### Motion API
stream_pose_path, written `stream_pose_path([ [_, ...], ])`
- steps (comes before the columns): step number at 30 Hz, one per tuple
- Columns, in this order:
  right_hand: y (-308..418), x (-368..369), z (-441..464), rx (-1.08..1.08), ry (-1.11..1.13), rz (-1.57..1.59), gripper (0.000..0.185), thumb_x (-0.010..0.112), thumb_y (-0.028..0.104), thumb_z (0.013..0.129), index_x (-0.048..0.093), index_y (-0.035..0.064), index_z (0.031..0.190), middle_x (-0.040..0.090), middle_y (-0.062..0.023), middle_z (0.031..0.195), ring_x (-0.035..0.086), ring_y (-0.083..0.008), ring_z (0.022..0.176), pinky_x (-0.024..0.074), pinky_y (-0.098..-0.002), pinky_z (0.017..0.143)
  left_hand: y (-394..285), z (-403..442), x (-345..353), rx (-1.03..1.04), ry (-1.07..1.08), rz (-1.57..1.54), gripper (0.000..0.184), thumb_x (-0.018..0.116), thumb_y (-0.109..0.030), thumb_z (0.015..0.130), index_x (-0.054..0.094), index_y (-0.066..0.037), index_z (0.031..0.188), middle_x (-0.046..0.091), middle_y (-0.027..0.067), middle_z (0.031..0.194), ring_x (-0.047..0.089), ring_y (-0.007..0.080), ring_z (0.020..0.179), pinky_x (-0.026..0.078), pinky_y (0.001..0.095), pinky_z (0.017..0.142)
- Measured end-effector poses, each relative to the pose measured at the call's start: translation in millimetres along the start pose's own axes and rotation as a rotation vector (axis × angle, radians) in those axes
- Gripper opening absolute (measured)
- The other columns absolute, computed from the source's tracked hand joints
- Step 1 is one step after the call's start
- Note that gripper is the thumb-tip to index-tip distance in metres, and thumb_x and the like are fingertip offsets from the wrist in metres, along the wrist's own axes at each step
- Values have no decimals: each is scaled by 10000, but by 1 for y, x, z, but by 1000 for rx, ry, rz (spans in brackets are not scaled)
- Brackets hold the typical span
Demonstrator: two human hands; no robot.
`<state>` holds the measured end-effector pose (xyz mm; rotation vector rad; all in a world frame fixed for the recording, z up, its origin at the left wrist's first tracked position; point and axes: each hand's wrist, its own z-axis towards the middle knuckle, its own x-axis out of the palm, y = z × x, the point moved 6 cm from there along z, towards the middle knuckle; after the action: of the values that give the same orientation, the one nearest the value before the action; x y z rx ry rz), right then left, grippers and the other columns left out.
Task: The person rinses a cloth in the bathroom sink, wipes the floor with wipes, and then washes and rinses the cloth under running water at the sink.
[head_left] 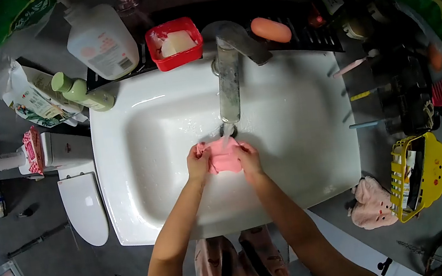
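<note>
A pink cloth (225, 158) is stretched between my two hands, low in the white sink (302, 155). My left hand (198, 162) is closed on its left edge, and my right hand (248, 159) grips the right edge. Water runs from the grey faucet (229, 89) onto the upper part of the cloth. The cloth partly covers the dark drain (229, 130). What the cloth is exactly cannot be made out.
Behind the sink stand a red soap box (174, 44) with white soap, an orange soap bar (271, 30), a large white bottle (102, 42) and a green bottle (83, 92). Toothbrushes (361, 96) and a yellow basket (419, 176) are at right; a toilet (83, 209) is left.
</note>
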<state>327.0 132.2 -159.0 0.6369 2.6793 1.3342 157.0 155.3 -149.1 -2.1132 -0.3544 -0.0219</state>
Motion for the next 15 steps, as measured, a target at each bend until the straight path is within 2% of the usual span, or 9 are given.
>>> stream_pose_path([
  [2,10,2,6,-235,-82,74,163,613,95,790,611,37,942,574,23,807,492,-62,704,410,-203,613,-3,2,0,-22,-71,153,209,524,-23,819,532,-11,1028,559,29,809,497,91,647,421,209,579],
  [3,17,0,8,-343,-115,0,162,611,86,791,610,31,943,574,20,809,493,-63,701,410,-202,613,-4,2,1,-35,-107,229,227,529,-25,816,525,-11,1043,556,33,820,499,95,657,424,216,588],
  [6,49,3,-6,-663,-147,-306,150,612,66,794,608,11,933,573,2,835,494,-65,686,410,-195,612,20,14,9,397,-286,383,224,520,-162,855,530,-44,1045,553,35,835,506,95,689,449,218,575],
  [9,46,28,-24,-600,260,-244,140,594,40,795,607,12,932,572,-10,865,504,-66,700,415,-195,623,21,-4,52,-147,-71,-333,317,474,-306,879,503,-47,1059,546,63,910,511,151,800,437,291,709],
  [10,47,33,-37,-581,323,-235,135,572,6,795,607,11,926,573,-19,888,515,-67,725,423,-199,638,28,-6,65,-278,70,-533,377,394,-383,885,522,-63,1039,548,57,866,520,168,775,451,316,702],
  [11,52,33,-47,-569,318,-279,142,533,-8,811,606,10,932,574,-29,920,531,-83,797,430,-213,698,32,-12,78,-412,214,-729,461,314,-459,891,540,-78,1019,549,52,823,528,185,749,465,340,695],
  [12,57,29,-49,-688,279,-232,141,525,4,818,604,5,933,570,-33,939,530,-95,838,428,-220,732,42,-11,80,-461,343,-840,461,293,-453,892,517,-74,1029,568,65,895,547,222,800,458,398,759],
  [13,62,24,-51,-807,241,-184,141,517,15,824,603,1,935,567,-37,959,530,-106,879,425,-228,767,36,-15,84,-472,321,-871,440,296,-431,895,519,-71,1014,571,70,907,548,226,824,458,394,770],
  [15,42,5,-41,-458,31,113,164,523,74,836,599,28,974,588,-56,923,545,-143,887,435,-257,766,25,-22,92,-492,275,-931,399,302,-388,902,522,-65,984,577,79,929,551,233,871,456,386,791],
])
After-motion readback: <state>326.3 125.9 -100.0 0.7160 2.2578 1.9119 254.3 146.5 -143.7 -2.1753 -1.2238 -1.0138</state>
